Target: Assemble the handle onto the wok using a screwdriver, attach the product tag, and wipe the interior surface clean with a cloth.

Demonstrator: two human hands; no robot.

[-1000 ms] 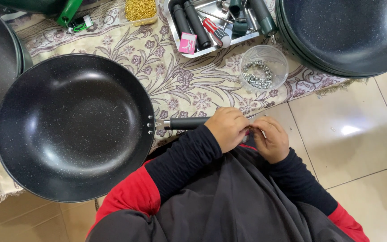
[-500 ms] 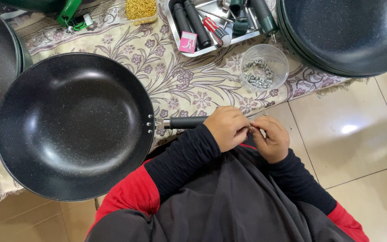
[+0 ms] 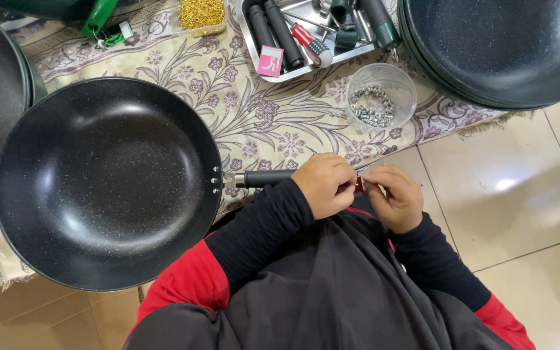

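Both hands met at the end of the black handle point(image 3: 264, 178) of the large black speckled non-stick pan point(image 3: 106, 191). Left hand point(image 3: 324, 185) was closed around the handle end; right hand point(image 3: 396, 198) was pinching a small red piece point(image 3: 359, 186) against it. Handle's long axis ran left-right, pan bowl lay to the left on the floral cloth point(image 3: 260, 116). Left hand was nearer the bowl.

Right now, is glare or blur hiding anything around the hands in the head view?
Head view: sharp overall; soft sheen inside the black pan, bright glare on the floor tile. The left hand and right hand themselves hide the small red part between them.
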